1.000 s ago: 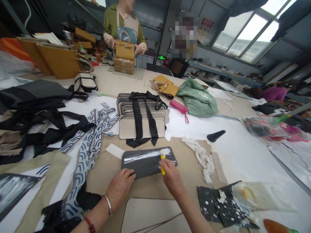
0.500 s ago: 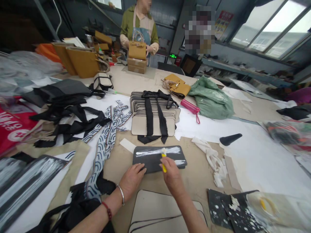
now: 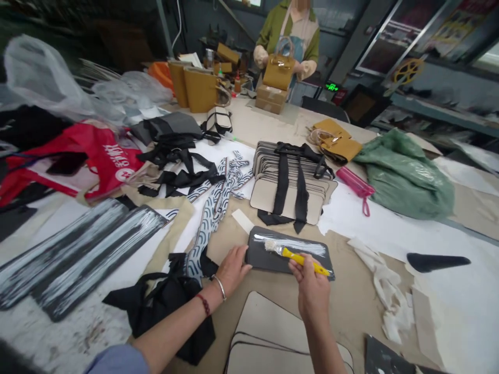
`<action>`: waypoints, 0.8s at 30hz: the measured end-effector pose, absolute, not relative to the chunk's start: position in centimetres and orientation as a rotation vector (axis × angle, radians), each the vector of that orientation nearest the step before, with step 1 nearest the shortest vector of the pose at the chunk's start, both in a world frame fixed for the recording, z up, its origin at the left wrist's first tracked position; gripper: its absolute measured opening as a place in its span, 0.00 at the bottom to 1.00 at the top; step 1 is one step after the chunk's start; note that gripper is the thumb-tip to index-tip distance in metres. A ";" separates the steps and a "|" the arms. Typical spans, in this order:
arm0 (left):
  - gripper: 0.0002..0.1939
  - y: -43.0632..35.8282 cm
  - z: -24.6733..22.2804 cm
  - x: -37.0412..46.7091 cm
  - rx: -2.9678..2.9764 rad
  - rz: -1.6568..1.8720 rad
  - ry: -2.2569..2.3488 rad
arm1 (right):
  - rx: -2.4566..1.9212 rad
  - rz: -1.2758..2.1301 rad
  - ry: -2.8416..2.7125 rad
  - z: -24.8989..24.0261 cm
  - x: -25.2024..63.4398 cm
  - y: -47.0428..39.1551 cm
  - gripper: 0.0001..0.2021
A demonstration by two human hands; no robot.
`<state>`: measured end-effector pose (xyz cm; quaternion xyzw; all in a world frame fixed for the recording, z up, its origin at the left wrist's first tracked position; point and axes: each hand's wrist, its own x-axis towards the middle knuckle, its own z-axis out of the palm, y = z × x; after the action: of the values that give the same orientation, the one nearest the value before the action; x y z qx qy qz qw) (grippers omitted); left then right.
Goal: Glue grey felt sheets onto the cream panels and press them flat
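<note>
The head view shows, at the far left of the work surface [image 3: 246, 120], a clear plastic bag [image 3: 42, 78], and nearer, a red bag [image 3: 99, 150] with white lettering. At the near left two dark panels streaked with white [image 3: 103, 257] lie side by side at a slant. To their right and farther off are tangled black strips [image 3: 193, 169], with upright mustard pieces [image 3: 200, 88] standing beyond them. A patterned strip [image 3: 202, 236] of white and blue runs toward the near side, down to a bunched black cloth [image 3: 167, 306].

Next comes the person's left hand [image 3: 234, 267], its fingers and thumb at the left edge and near left corner of a dark panel [image 3: 268, 263]; whether it pinches the panel or only rests against it cannot be told. This panel lies flat in the middle, a white streak along its far side. Nearer are pale panels [image 3: 268, 314]; beyond it is a stack of beige panels [image 3: 259, 200] with black bands [image 3: 283, 182] across it. Farthest, a co-worker [image 3: 299, 30] stands behind a mustard handbag [image 3: 278, 72] on a cardboard box [image 3: 271, 99].

The right hand [image 3: 314, 283] is closed around the yellow handle of a brush [image 3: 298, 256], its bristles pointing left over the dark panel; contact is unclear. Rightward lie a mustard bag [image 3: 339, 143], a pink pouch [image 3: 354, 182], a crumpled white cloth [image 3: 384, 283], a green bag [image 3: 409, 174] and a black tapered piece [image 3: 436, 262].
</note>
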<state>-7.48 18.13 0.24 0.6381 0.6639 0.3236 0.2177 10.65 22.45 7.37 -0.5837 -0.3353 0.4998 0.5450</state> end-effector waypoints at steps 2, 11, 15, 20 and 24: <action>0.19 18.3 0.2 -7.4 1.741 0.855 1.822 | -1.346 1.233 -0.714 7.0 9.5 23.1 0.21; 0.13 18.3 0.0 -7.4 1.844 0.810 1.792 | -1.412 1.263 -0.780 4.9 7.8 23.0 0.23; 0.12 18.3 -0.3 -7.4 1.855 0.858 1.771 | -1.491 1.269 -0.866 5.5 9.1 21.0 0.22; 0.11 18.4 -0.2 -7.5 1.909 0.898 1.781 | -1.498 1.257 -0.908 5.9 9.0 20.0 0.23; 0.10 18.7 0.0 -7.9 2.015 0.823 1.784 | -1.554 1.155 -1.002 5.5 9.9 19.9 0.23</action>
<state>-7.91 18.68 0.03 0.7064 0.6256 0.2885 0.1629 9.91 19.90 5.53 -0.6320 -0.4076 0.4696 0.4625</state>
